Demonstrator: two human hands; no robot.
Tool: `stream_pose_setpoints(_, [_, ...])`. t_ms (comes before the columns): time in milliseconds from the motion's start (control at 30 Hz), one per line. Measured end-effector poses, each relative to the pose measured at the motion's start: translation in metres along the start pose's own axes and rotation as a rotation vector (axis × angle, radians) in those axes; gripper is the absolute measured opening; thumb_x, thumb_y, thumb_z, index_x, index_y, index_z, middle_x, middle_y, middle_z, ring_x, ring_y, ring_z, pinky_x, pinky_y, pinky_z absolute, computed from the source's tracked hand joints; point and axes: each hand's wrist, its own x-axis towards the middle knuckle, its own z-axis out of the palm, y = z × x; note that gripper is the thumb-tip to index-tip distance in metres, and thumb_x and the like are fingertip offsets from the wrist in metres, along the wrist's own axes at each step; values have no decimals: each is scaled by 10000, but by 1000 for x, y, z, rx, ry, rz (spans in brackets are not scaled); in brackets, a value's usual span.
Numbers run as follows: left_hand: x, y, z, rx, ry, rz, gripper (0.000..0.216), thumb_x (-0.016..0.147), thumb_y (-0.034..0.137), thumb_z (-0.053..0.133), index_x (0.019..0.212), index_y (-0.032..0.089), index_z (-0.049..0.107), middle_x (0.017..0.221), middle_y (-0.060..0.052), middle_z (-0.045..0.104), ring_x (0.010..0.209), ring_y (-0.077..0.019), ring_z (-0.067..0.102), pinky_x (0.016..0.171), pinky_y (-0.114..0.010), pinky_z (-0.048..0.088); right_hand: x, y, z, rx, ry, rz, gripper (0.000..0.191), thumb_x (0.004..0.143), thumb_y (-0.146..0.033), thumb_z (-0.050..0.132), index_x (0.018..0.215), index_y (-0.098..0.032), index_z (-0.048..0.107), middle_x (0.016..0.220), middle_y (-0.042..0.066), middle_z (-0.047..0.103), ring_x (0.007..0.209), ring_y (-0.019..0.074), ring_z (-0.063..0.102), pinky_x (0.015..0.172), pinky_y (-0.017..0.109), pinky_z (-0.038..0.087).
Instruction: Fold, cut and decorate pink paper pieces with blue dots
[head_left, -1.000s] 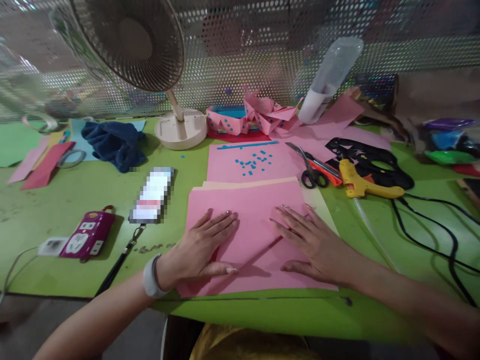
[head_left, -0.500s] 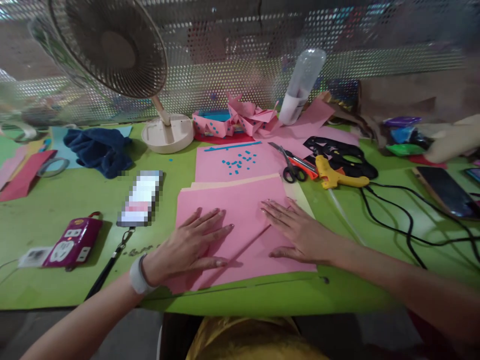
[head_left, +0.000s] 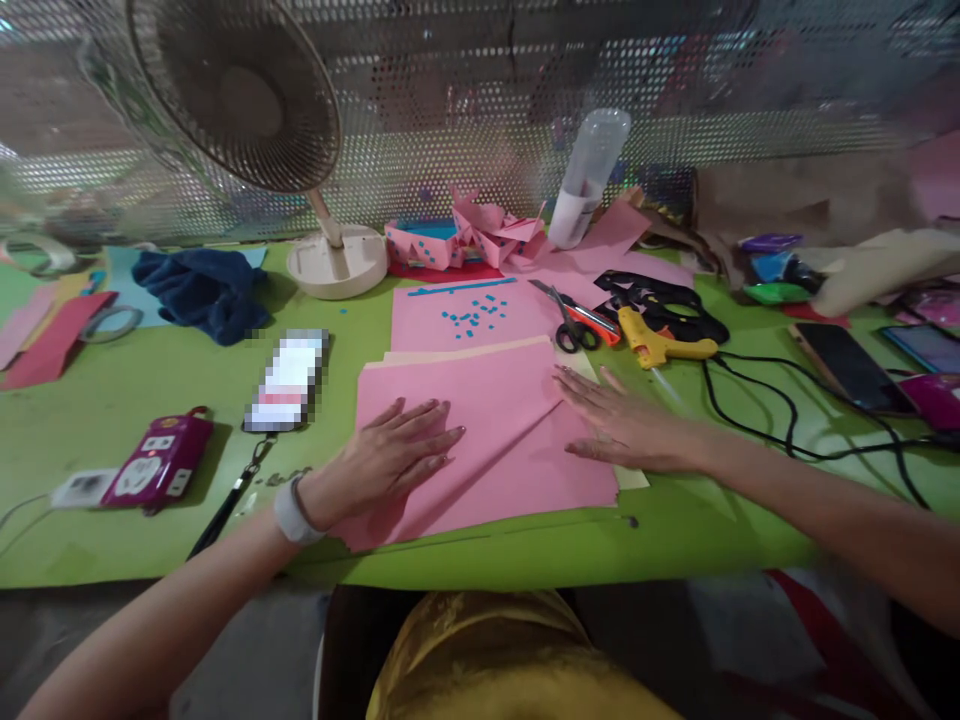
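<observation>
In front of me a pink paper sheet (head_left: 480, 440) lies on the table, with a diagonal crease or edge running up to the right. My left hand (head_left: 390, 455) rests flat on its left half, fingers outstretched. On its right side lies my right hand (head_left: 619, 425), open, with the fingers pointing left near the top of the crease. Pale yellow paper (head_left: 636, 480) peeks out beneath the right side. Just beyond is another pink sheet (head_left: 420, 325) carrying small blue paper pieces (head_left: 472, 320) and a thin blue strip (head_left: 461, 287).
Black-handled scissors (head_left: 576, 332), a cutter (head_left: 596, 322) and a yellow glue gun (head_left: 660, 345) with its cord lie to the right. A fan (head_left: 337, 262), folded pink paper shapes (head_left: 495, 235) and a bottle (head_left: 589, 180) stand behind. A phone (head_left: 289, 380) and a purple power strip (head_left: 161, 460) lie left.
My right hand has slid right across the pink sheet, towards its right edge, uncovering more of the crease. My left hand stays flat on the paper. The camera view has shifted slightly.
</observation>
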Motion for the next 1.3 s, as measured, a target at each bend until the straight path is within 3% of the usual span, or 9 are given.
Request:
stream_pose_setpoints(200, [-1, -3, 6, 27, 31, 13, 451, 1021, 416, 317, 1448, 309, 412, 1551, -47, 337, 1451, -204, 268, 1193, -467, 199, -5, 17, -47, 178, -12, 52, 663, 949, -605, 353, 1517, -272, 274, 1525, 44, 361, 1351, 294, 438, 1065, 513, 430])
stream_pose_setpoints(300, [-1, -3, 7, 35, 31, 19, 459, 1026, 429, 280, 1450, 307, 406, 1549, -48, 342, 1454, -197, 258, 1188, -468, 204, -15, 28, -62, 228, 12, 98, 568, 975, -576, 310, 1458, -295, 410, 1468, 1, 462, 1298, 272, 509, 1033, 456, 465])
stream_pose_setpoints(500, [-2, -3, 8, 32, 20, 19, 460, 1031, 414, 267, 1455, 296, 399, 1553, -62, 333, 1458, -197, 246, 1189, -469, 192, -34, 58, -47, 161, 42, 125, 532, 954, -531, 437, 1390, -240, 526, 1311, 67, 625, 1108, 267, 653, 894, 378, 531])
stream_pose_setpoints(600, [-3, -5, 11, 44, 27, 28, 456, 1032, 408, 276, 1463, 303, 383, 1559, -51, 322, 1464, -192, 226, 1191, -474, 181, -41, 55, -43, 120, 75, 170, 513, 943, -525, 463, 1349, -233, 575, 1251, 79, 665, 1063, 270, 673, 877, 380, 537])
stream_pose_setpoints(700, [-3, -5, 11, 52, 30, 27, 457, 1030, 416, 278, 1457, 303, 394, 1554, -55, 331, 1459, -195, 244, 1189, -473, 187, -41, 29, -48, 134, 161, 237, 601, 944, -576, 418, 1386, -186, 533, 1363, 112, 578, 1225, 305, 572, 1001, 452, 476])
stream_pose_setpoints(767, [-3, -5, 10, 54, 31, 22, 454, 1029, 422, 278, 1453, 311, 401, 1550, -55, 339, 1456, -195, 252, 1187, -473, 197, -34, 3, -49, 161, 190, 194, 657, 970, -576, 338, 1481, -166, 385, 1496, 113, 420, 1357, 293, 433, 1095, 475, 391])
stream_pose_setpoints(933, [-1, -3, 8, 49, 27, 12, 459, 1030, 424, 263, 1449, 309, 411, 1540, -51, 353, 1453, -195, 256, 1186, -460, 208, 4, -50, -25, 90, 90, 13, 948, 886, -706, 382, 1539, -62, 146, 1597, 165, 61, 1479, 305, 81, 1200, 500, 172])
stream_pose_setpoints(1100, [-1, -3, 8, 44, 37, 12, 444, 1027, 406, 298, 1446, 320, 417, 1537, -42, 354, 1447, -198, 270, 1189, -453, 204, 24, -58, 6, 73, -7, -65, 1014, 865, -749, 344, 1538, -29, 106, 1586, 210, 39, 1479, 318, 39, 1207, 507, 139])
stream_pose_setpoints(1300, [-1, -2, 7, 26, 29, -2, 441, 1025, 415, 304, 1437, 324, 430, 1537, -49, 353, 1438, -205, 297, 1181, -462, 221, 20, -60, 17, 17, 47, -118, 1026, 859, -744, 375, 1546, -57, 45, 1597, 201, 23, 1484, 322, 34, 1209, 511, 117])
